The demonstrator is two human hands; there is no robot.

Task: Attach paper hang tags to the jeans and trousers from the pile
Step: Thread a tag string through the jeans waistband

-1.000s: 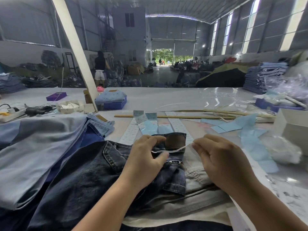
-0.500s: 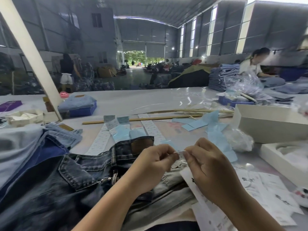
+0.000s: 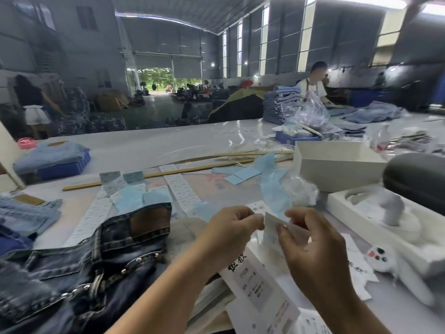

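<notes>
along the left edge of the surface (image 3: 149,145) lie light blue jeans (image 3: 26,213), and toward the near left corner the dark jeans (image 3: 79,273) are spread out, waistband with its brown leather patch (image 3: 150,221) facing the far edge. beyond them, strips of small printed labels (image 3: 94,216) and pale blue slips (image 3: 134,198) fan out below a long wooden stick (image 3: 154,174). near the middle of the near edge the left hand (image 3: 228,231) has its grip curled, fingertips pinching the left edge of a white hang tag (image 3: 272,227); the right hand (image 3: 310,247) pinches the same tag from the other side, thumb and fingers bent round it, held above the surface. under the hands more printed hang tags (image 3: 257,290) lie loose. toward the right edge stand an open white box (image 3: 337,165) and a white tray (image 3: 375,213).
</notes>
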